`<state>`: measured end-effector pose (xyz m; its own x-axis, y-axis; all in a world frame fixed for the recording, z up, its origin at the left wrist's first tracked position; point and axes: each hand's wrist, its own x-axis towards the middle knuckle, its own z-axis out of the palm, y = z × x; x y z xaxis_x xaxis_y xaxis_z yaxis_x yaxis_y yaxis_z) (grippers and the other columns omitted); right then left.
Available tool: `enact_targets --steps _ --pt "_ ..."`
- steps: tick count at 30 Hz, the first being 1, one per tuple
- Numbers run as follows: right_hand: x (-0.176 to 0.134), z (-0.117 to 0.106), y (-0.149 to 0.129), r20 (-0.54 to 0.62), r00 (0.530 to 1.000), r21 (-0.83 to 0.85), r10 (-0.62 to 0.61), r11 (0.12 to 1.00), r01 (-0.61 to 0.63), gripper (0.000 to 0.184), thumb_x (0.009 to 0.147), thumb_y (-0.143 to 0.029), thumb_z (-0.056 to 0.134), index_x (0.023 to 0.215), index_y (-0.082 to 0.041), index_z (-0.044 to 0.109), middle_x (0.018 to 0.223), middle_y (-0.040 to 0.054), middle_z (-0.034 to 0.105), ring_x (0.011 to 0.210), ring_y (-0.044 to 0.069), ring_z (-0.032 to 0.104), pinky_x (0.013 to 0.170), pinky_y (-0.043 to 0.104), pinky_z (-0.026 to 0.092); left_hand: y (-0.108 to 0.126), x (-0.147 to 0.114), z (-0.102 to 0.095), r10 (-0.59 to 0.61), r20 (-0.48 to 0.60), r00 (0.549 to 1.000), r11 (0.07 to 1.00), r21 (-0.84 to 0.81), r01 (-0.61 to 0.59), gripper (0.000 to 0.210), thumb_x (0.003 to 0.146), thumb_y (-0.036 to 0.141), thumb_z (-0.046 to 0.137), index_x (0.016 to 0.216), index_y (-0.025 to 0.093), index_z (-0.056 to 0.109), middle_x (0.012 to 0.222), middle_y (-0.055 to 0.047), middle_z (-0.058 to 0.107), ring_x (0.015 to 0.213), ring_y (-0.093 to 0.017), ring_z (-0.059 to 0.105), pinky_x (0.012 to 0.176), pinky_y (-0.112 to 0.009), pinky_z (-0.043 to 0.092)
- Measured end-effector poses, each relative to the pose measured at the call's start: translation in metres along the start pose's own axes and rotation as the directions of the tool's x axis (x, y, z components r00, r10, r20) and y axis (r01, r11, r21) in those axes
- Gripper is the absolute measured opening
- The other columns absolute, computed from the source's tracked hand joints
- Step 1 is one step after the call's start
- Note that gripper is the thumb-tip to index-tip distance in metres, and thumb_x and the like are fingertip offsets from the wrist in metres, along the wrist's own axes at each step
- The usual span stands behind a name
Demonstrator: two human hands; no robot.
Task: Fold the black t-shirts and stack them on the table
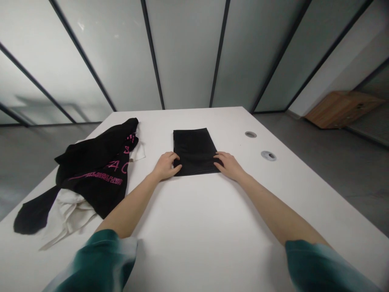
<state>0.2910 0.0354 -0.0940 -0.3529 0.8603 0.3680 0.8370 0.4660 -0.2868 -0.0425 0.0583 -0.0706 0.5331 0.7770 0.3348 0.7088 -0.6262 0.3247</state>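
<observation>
A neatly folded black garment [196, 148] lies flat on the white table in front of me, in a near-rectangular shape. At its near left corner is my left hand [166, 165], thumb and fingers curled over the side edge. My right hand [229, 165] grips the near right corner in the same way, fingertips resting on the fabric. The garment's kind does not show in this fold. Both forearms reach forward from green short sleeves.
On the left of the white table [194, 227] sits a loose heap: a black garment with pink lettering [103, 162] over white cloth [68, 213]. Two round grommets [268, 155] are set in the right side. Behind stand frosted panels [185, 52]; a wooden cabinet [337, 109] is far right.
</observation>
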Motion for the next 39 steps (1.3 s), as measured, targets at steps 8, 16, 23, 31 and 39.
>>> enact_targets --steps 8,16,23,31,39 --pt "0.000 -0.002 -0.004 0.047 0.999 0.021 -0.009 1.000 0.008 0.037 0.092 -0.041 0.056 0.117 -0.018 0.069 0.128 0.0162 0.064 0.118 0.032 0.058 0.103 0.051 0.045 -0.002 -0.004 0.004 0.051 0.132 0.990 0.998 0.029 -0.055 0.057 0.078 0.044 0.068 0.127 0.015 0.062 0.143 -0.017 0.053 0.133 -0.034 0.048 0.115 -0.054 0.034" --pt "-0.003 -0.007 -0.011 0.125 0.992 0.022 -0.010 1.000 0.007 0.068 0.079 -0.057 0.069 0.136 -0.021 0.060 0.143 0.0156 0.054 0.130 0.036 0.050 0.109 0.056 0.039 -0.006 0.001 0.010 0.027 0.100 0.995 1.000 0.010 -0.028 0.035 0.078 0.012 0.054 0.107 0.017 0.072 0.125 -0.009 0.069 0.125 -0.025 0.058 0.112 -0.041 0.042" --pt "-0.002 -0.008 -0.011 0.118 0.983 0.102 -0.139 0.987 0.127 0.068 0.076 -0.048 0.073 0.138 -0.024 0.058 0.149 0.0121 0.051 0.138 0.034 0.044 0.113 0.057 0.034 0.003 0.002 0.004 -0.286 0.024 0.958 0.930 -0.233 0.284 0.031 0.084 0.021 0.047 0.106 0.016 0.068 0.093 -0.006 0.074 0.087 -0.022 0.067 0.085 -0.035 0.052" --pt "0.002 -0.004 -0.001 0.024 0.983 0.209 -0.183 0.962 0.174 0.058 0.071 -0.018 0.065 0.129 -0.022 0.064 0.138 0.0124 0.061 0.132 0.032 0.052 0.109 0.055 0.041 -0.006 0.006 0.007 -0.373 0.013 0.928 0.787 -0.525 0.324 0.030 0.082 0.032 0.044 0.089 0.015 0.067 0.087 -0.005 0.071 0.088 -0.023 0.064 0.083 -0.035 0.050" --pt "0.000 -0.006 -0.005 -0.016 0.992 0.283 0.121 0.953 -0.112 0.023 0.086 -0.026 0.052 0.105 -0.023 0.065 0.094 0.0075 0.075 0.086 0.026 0.069 0.078 0.037 0.054 -0.001 -0.003 0.002 -0.180 0.003 0.984 0.862 -0.482 0.159 0.055 0.083 0.051 0.060 0.125 0.015 0.064 0.139 -0.016 0.059 0.128 -0.031 0.055 0.106 -0.045 0.043"
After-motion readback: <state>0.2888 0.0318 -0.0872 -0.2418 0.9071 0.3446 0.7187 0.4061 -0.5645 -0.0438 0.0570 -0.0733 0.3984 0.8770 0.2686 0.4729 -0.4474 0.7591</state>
